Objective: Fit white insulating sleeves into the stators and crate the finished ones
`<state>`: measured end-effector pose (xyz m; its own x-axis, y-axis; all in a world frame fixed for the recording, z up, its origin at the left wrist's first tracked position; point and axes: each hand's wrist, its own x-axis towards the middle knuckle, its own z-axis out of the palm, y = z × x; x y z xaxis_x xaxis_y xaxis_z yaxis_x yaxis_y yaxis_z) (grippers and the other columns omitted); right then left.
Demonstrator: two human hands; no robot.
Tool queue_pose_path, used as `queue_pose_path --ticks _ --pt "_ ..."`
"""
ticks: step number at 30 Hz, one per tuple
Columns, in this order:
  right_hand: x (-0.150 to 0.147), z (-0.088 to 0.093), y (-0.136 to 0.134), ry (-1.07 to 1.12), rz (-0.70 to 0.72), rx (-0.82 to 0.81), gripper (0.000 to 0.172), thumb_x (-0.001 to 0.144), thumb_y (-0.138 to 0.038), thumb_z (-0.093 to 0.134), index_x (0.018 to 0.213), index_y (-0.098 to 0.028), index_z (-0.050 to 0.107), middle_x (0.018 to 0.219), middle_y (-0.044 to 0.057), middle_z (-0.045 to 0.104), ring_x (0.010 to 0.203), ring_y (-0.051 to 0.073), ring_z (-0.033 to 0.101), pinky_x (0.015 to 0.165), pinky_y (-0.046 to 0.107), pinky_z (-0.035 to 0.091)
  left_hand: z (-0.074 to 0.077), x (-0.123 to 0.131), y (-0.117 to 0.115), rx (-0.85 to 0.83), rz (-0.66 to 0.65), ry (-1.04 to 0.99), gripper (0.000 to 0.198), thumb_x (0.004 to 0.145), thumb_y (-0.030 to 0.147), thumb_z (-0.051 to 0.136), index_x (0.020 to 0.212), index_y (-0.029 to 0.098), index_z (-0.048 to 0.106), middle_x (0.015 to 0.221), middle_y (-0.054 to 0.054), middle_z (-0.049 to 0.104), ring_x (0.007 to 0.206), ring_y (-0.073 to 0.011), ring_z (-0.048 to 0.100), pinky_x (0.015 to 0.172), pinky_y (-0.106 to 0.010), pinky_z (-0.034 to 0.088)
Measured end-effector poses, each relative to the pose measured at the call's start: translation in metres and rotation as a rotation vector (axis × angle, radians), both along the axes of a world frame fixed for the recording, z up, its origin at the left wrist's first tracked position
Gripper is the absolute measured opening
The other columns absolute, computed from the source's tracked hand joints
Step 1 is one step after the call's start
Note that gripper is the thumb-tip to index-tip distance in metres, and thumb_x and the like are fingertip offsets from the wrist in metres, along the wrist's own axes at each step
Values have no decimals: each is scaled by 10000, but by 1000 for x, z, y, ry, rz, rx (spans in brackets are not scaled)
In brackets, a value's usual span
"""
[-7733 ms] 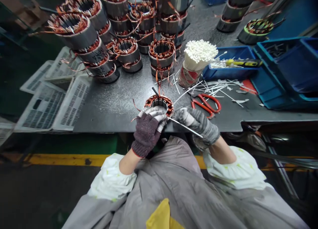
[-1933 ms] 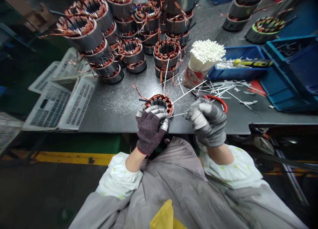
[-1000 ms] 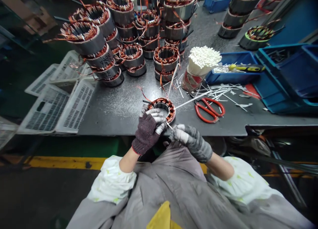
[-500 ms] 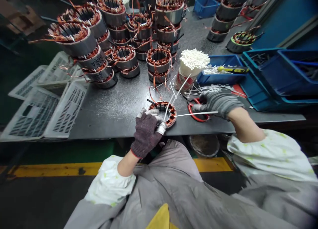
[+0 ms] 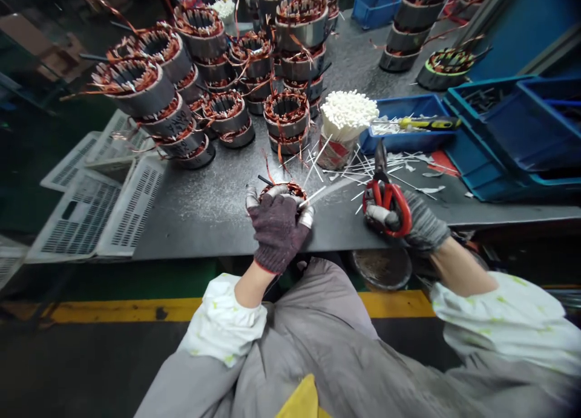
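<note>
A motor stator (image 5: pixel 282 190) with copper windings lies at the near edge of the dark workbench (image 5: pixel 213 194). My left hand (image 5: pixel 278 222), in a dark knit glove, is wrapped over its near side, and white cable ties (image 5: pixel 316 193) stick out of the windings to the right. My right hand (image 5: pixel 408 220), in a grey glove, is closed on the handles of the red scissors (image 5: pixel 385 192), lifted off the bench with the blades pointing away from me.
Stacks of wound stators (image 5: pixel 218 73) fill the back of the bench. A cup of white cable ties (image 5: pixel 345 117) stands behind the scissors, with cut tie ends (image 5: pixel 399 167) scattered beside it. Blue bins (image 5: pixel 508 133) sit at the right, one with a yellow-handled screwdriver (image 5: pixel 426 123). White perforated trays (image 5: pixel 95 194) lie left.
My right hand let go of the cable tie, reached to the scissors on the bench and picked them up. My left hand stayed on the stator.
</note>
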<state>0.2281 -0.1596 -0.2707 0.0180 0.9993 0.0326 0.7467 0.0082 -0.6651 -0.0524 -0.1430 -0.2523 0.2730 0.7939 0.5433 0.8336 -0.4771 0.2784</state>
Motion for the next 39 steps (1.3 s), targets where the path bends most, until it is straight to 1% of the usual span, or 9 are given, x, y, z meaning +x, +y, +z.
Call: queue_pose_path --ticks 3,6,10,16,26,29,33,36,39 --pt "-16 -7 -11 155 -24 -7 208 864 -401 613 932 -205 596 871 83 708 777 207 652 762 337 538 -2 1 6 -46 43 -37 170 934 358 614 867 222 692 973 -48 774 1131 -283 675 1241 -596 222" --pt "-36 -6 -13 -114 -35 63 374 778 -461 672 1000 -166 606 942 138 697 817 255 651 802 400 551 1 -14 5 -53 -19 -43 180 952 383 610 922 223 687 1015 -46 774 1182 -278 662 1246 -580 227" --pt "-63 -2 -9 -381 121 140 614 731 -570 719 1116 -99 632 1106 223 681 977 337 653 914 454 544 7 -47 0 -83 -175 -17 237 941 414 650 1092 232 669 1132 -44 764 1293 -264 608 1206 -512 340" --pt "-90 1 6 -426 204 33 659 752 -587 706 1180 -88 651 1160 220 685 1014 347 670 932 450 537 5 -70 2 -146 -253 51 189 983 347 587 1088 241 702 1133 -31 772 1276 -251 623 1150 -479 406" --pt "-78 27 14 -485 348 -143 683 765 -616 731 1235 -128 649 1134 167 729 937 297 708 832 365 542 -5 -65 -5 -106 -213 34 183 973 351 602 1079 247 709 1099 -42 780 1249 -261 638 1117 -475 405" --pt "-76 32 14 -506 370 -179 580 801 -588 708 1191 -160 670 1060 128 752 857 262 715 762 324 528 -5 -65 -5 -104 -217 28 184 972 352 604 1076 242 708 1091 -43 780 1251 -254 635 1118 -460 405" --pt "-72 26 6 -509 281 -261 467 882 -604 605 1069 -190 709 873 96 754 752 240 706 671 296 498 -5 -59 -10 -64 -175 42 178 980 351 594 1063 235 701 1075 -46 783 1213 -257 652 1091 -455 407" --pt "-77 21 7 -497 132 -218 517 870 -627 608 1122 -185 694 993 127 754 872 270 718 748 327 528 -7 -50 -18 -16 -105 55 180 975 345 607 1073 222 694 1129 -67 774 1216 -275 650 1077 -467 403" --pt "-87 22 19 -543 93 -207 595 843 -648 635 1183 -160 661 1136 169 729 984 297 707 841 377 542 -8 -45 -25 22 -96 28 222 962 317 629 1148 204 673 1169 -85 761 1233 -276 644 1075 -456 423"
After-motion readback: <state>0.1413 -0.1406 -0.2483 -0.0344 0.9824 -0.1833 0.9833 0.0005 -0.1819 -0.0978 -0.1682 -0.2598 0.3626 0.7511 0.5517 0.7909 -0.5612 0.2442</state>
